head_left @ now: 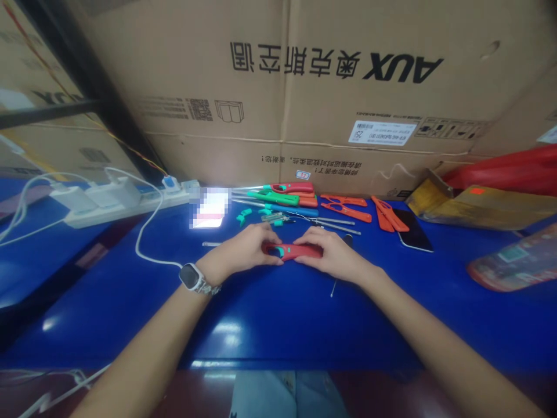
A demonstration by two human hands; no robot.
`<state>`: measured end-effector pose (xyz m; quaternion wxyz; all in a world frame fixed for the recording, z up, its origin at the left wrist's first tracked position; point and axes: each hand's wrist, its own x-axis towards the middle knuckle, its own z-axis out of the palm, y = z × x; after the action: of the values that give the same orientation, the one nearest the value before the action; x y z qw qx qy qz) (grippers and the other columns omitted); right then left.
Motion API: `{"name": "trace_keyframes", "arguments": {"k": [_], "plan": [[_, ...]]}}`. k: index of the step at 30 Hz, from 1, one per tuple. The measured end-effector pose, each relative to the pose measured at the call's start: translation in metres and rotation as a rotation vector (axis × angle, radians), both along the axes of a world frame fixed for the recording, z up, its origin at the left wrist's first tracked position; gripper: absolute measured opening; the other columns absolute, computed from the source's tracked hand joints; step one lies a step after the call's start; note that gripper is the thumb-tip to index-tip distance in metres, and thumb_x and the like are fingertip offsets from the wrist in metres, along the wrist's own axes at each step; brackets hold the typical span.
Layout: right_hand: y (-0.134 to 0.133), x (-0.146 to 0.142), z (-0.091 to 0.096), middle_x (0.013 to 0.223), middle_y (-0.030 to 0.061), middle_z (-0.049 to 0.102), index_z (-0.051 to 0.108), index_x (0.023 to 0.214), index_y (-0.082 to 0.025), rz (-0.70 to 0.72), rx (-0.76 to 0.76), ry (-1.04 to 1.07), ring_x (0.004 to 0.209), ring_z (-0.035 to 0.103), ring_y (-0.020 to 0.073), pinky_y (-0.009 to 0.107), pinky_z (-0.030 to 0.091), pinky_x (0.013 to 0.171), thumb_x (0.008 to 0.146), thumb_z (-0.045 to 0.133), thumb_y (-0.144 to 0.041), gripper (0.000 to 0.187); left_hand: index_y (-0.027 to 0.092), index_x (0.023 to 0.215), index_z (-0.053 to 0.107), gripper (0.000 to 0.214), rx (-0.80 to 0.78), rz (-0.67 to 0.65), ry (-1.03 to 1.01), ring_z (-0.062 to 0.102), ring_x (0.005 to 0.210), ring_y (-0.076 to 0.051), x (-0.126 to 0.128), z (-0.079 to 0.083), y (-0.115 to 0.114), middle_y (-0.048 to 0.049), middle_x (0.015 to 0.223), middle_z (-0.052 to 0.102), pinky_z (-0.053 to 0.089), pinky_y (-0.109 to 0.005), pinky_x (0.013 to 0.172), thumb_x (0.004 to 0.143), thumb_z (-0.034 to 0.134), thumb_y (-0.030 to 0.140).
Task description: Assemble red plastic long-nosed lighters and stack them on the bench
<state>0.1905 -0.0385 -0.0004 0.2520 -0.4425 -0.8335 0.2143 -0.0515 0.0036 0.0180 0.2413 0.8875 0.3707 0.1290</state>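
A red long-reach lighter (294, 251) with a green trigger lies level between my hands, above the blue table. My left hand (251, 247) pinches its left end, thumb on the near side and fingers on the far side. The other end sits in the grip of my right hand (331, 253). Past my fingers are green trigger pieces (242, 217) and loose metal rods (337, 222). Behind these lie several whole lighters, a red one (292, 188), a green one (278, 199) and a blue one (289, 209). Orange handle shells (348, 210) rest to their right.
A white power strip (122, 204) with plugs and cables runs along the left. A lit phone (212, 207) stands at the back; a dark phone (415, 230) lies on the right. Cardboard cartons (278, 116) wall the back. An open box (474, 206) and a plastic bottle (516, 258) occupy the right.
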Motion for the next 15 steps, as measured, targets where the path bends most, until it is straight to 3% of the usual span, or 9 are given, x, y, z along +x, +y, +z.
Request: {"name": "trace_keyframes", "arguments": {"k": [7, 12, 15], "plan": [[0.003, 0.009, 0.01, 0.096, 0.0055, 0.065, 0.073, 0.098, -0.017, -0.032, -0.102, 0.004, 0.085, 0.061, 0.0188, 0.032, 0.047, 0.077, 0.078, 0.08, -0.027, 0.023, 0.019, 0.107, 0.074, 0.038, -0.014, -0.012, 0.03, 0.063, 0.089, -0.023, -0.003, 0.001, 0.0, -0.008, 0.104, 0.066, 0.047, -0.034, 0.081, 0.078, 0.077, 0.043], [0.008, 0.01, 0.009, 0.086, 0.0023, 0.061, 0.075, 0.102, -0.019, -0.027, -0.131, -0.011, 0.078, 0.059, 0.0171, 0.031, 0.045, 0.074, 0.078, 0.08, -0.03, 0.027, 0.018, 0.1, 0.071, 0.031, -0.059, -0.004, 0.018, 0.061, 0.08, -0.02, -0.001, 0.003, -0.003, -0.0056, 0.095, 0.068, 0.046, -0.031, 0.071, 0.079, 0.074, 0.04], [0.007, 0.012, 0.009, 0.092, 0.0035, 0.061, 0.075, 0.105, -0.02, -0.02, -0.1, -0.025, 0.081, 0.059, 0.0174, 0.032, 0.046, 0.077, 0.078, 0.079, -0.028, 0.029, 0.017, 0.099, 0.07, 0.031, -0.049, -0.012, 0.013, 0.061, 0.08, -0.02, 0.0, 0.004, -0.004, -0.0058, 0.094, 0.068, 0.046, -0.03, 0.07, 0.079, 0.073, 0.04]]}}
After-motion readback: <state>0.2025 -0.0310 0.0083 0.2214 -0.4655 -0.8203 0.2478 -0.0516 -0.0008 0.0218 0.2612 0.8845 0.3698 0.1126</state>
